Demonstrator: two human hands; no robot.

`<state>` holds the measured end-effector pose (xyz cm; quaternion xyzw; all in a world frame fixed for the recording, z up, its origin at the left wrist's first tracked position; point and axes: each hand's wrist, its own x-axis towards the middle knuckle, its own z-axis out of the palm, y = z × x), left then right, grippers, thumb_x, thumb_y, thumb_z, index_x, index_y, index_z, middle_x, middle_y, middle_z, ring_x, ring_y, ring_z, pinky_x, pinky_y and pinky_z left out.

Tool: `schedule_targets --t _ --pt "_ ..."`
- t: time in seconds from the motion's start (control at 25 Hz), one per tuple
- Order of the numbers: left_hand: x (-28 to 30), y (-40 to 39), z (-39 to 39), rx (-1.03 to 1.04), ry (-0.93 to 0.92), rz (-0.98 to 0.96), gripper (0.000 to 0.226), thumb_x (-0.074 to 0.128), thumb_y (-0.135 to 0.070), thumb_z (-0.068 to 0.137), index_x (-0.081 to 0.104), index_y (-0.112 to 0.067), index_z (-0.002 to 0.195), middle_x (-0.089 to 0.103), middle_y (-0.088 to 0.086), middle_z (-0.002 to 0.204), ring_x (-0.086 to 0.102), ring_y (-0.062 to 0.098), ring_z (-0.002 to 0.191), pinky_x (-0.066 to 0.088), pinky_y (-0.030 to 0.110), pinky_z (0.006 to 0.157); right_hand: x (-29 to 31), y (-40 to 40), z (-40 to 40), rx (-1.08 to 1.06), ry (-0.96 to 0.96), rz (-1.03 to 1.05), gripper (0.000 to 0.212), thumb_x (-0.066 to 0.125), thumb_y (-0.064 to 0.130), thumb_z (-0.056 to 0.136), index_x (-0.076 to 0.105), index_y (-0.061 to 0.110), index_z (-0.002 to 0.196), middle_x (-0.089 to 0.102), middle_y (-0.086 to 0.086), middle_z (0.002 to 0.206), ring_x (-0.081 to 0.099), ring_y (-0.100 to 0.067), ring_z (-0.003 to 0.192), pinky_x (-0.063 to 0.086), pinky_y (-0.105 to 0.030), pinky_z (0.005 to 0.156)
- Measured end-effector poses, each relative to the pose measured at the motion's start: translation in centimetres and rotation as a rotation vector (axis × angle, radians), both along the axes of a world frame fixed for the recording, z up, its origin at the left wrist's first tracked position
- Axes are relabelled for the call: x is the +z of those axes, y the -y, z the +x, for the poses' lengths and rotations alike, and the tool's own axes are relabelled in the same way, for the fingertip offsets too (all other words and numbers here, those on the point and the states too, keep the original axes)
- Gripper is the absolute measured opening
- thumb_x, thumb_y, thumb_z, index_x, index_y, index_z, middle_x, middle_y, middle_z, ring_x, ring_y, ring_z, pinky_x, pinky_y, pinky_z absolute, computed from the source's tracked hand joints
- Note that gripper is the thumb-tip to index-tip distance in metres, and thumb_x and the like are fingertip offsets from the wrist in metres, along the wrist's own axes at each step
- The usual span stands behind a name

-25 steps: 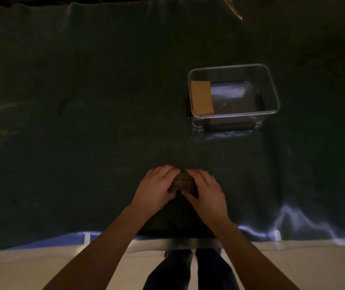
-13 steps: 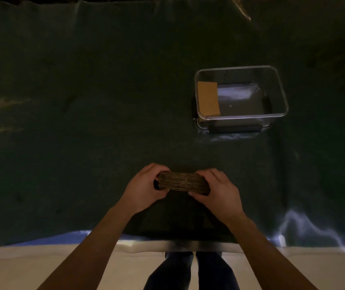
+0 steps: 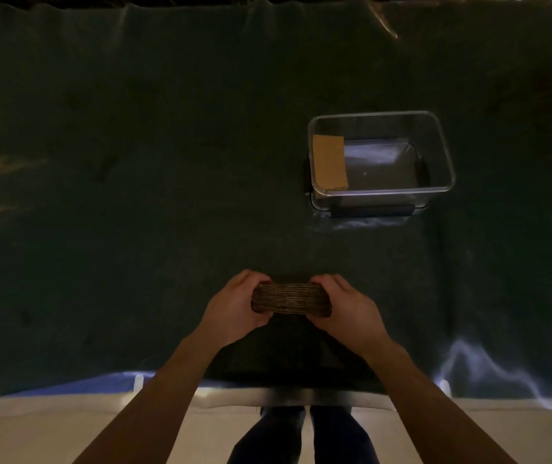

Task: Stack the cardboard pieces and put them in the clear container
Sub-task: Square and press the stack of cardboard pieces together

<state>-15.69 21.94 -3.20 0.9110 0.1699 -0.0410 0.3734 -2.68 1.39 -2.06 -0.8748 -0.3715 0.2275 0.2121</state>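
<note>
A stack of cardboard pieces lies lengthwise between my hands, its layered edges facing me, near the table's front middle. My left hand grips its left end and my right hand grips its right end. Whether the stack touches the cloth I cannot tell. The clear container stands farther back to the right, open at the top. Another brown cardboard stack stands against its left wall inside.
A dark green cloth covers the table. Its front edge runs just behind my forearms, with pale floor and my legs below. A bright reflection shows on the cloth at the front right.
The stack has turned from end-on between my closed hands to lengthwise. My hands have spread apart to its two ends.
</note>
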Motion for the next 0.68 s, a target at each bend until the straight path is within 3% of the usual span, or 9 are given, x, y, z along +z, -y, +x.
schedule_targets --t 0.16,0.32,0.56,0.68 --pt "0.3 -0.6 0.5 0.03 0.015 -0.048 0.054 0.081 -0.033 0.068 0.049 -0.048 0.108 0.049 -0.029 0.103 0.053 -0.006 0.097 0.043 0.013 0.077 0.2 -0.2 0.6 -0.008 0.106 0.058 0.056 0.071 0.046 0.073 0.043 0.043 0.121 0.058 0.014 0.117 0.06 -0.007 0.097 0.049 -0.025 0.07" --pt "-0.1 -0.1 0.7 0.052 -0.066 -0.029 0.06 0.085 -0.032 0.066 0.05 -0.04 0.113 0.046 -0.024 0.106 0.047 -0.001 0.102 0.043 0.019 0.08 0.1 -0.2 0.9 -0.017 -0.035 -0.017 0.072 0.077 0.042 0.07 0.038 0.041 0.131 0.053 0.011 0.129 0.058 -0.012 0.111 0.054 -0.038 0.085" --pt "-1.0 -0.3 0.9 0.058 -0.05 0.002 0.053 0.083 -0.036 0.066 0.048 -0.043 0.105 0.047 -0.024 0.102 0.046 -0.003 0.096 0.035 0.009 0.072 -0.4 -0.3 0.9 -0.008 0.008 -0.02 0.056 0.073 0.045 0.074 0.045 0.037 0.122 0.058 0.011 0.12 0.06 -0.01 0.103 0.054 -0.035 0.08" --pt "-0.5 -0.3 1.0 0.089 -0.035 -0.08 0.05 0.085 -0.03 0.067 0.051 -0.041 0.102 0.054 -0.021 0.102 0.05 0.001 0.096 0.037 0.01 0.075 0.2 -0.6 1.0 -0.009 -0.008 -0.017 0.05 0.072 0.046 0.073 0.047 0.039 0.115 0.061 0.015 0.11 0.06 -0.007 0.095 0.052 -0.031 0.076"
